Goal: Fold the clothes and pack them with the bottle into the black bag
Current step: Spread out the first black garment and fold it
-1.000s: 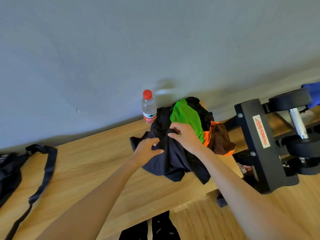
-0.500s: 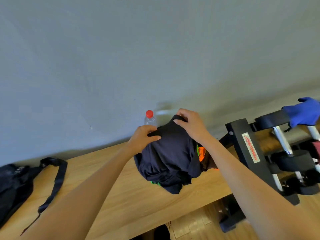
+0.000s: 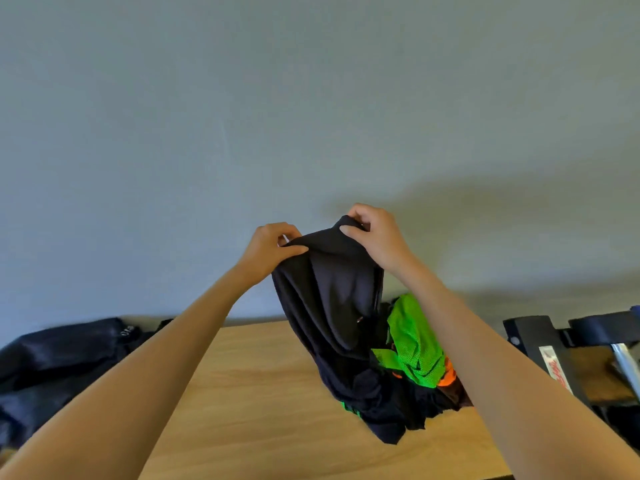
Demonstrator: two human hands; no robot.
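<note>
A black bag (image 3: 59, 362) lies at the left of a wooden bench (image 3: 263, 393), well apart from the heaped clothes (image 3: 412, 355). A dark garment (image 3: 329, 299) is pinched at its top edge by the left hand (image 3: 268, 249) and right hand (image 3: 375, 233), seemingly for shaking out before folding. It is raised higher than half a second earlier, and the bottle is now hidden.

A plain grey wall (image 3: 242, 116) is filling most of the view, soft shadows lying across it above the light wooden table (image 3: 263, 393).
</note>
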